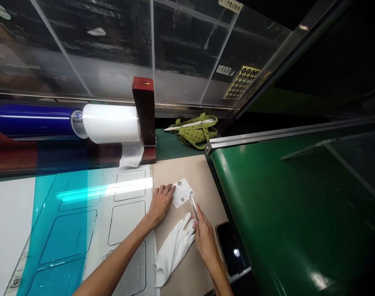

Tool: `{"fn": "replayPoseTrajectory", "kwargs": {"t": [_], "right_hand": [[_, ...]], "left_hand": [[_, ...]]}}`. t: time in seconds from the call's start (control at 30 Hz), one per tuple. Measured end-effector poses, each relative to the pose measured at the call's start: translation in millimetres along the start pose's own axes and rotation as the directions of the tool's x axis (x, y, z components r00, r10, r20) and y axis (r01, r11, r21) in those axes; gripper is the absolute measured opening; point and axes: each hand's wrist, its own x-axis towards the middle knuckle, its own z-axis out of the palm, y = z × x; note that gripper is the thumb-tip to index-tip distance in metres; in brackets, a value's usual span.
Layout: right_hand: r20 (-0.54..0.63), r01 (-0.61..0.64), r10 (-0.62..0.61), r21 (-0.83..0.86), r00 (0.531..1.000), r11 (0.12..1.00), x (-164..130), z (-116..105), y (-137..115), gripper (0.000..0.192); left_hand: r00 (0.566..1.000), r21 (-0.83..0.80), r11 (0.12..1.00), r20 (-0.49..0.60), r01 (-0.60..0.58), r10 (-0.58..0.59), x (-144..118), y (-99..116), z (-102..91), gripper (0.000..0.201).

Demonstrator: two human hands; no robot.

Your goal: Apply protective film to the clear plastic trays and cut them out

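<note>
A small white printed paper label (184, 192) with QR codes lies on the beige board. My left hand (161, 203) rests at its left edge, fingers stretched out flat and fingertips touching the paper. In my right hand (205, 236) are slim silver tweezers (194, 209), gripped between thumb and fingers. Their tip is at the label's lower right corner, near a QR code; whether it pinches the paper I cannot tell. White gloves (175, 250) lie crumpled between my two forearms.
Left of the board, a blue translucent film (67, 234) covers part of a sheet with black rounded outlines. Behind are a blue roll (36, 120), a white roll (110, 123) and a wooden post (146, 115). A phone (230, 248), a green belt (292, 205) and a green pouch (193, 130) lie rightward.
</note>
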Motion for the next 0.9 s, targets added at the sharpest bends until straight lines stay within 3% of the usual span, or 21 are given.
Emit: {"fn": "replayPoseTrajectory", "kwargs": {"t": [0.1, 0.23, 0.47, 0.9], "right_hand": [[-0.013, -0.028, 0.027, -0.077, 1.0, 0.997, 37, 9, -17, 0.048], [-0.022, -0.068, 0.066, -0.177, 0.998, 0.982, 56, 22, -23, 0.042], [0.016, -0.063, 0.069, -0.265, 0.997, 0.962, 65, 35, -22, 0.041], [0.046, -0.025, 0.042, -0.323, 0.998, 0.946, 69, 35, -22, 0.042]], "left_hand": [[1.0, -0.002, 1.0, 0.015, -0.007, 0.007, 6, -1, -3.8, 0.039], [0.999, -0.007, 1.0, 0.037, -0.014, 0.014, 11, -1, -5.2, 0.038], [0.998, -0.015, 1.0, 0.056, -0.007, 0.008, 12, -1, -2.0, 0.039], [0.997, -0.014, 0.999, 0.074, -0.035, 0.036, 12, -6, 3.0, 0.038]]}}
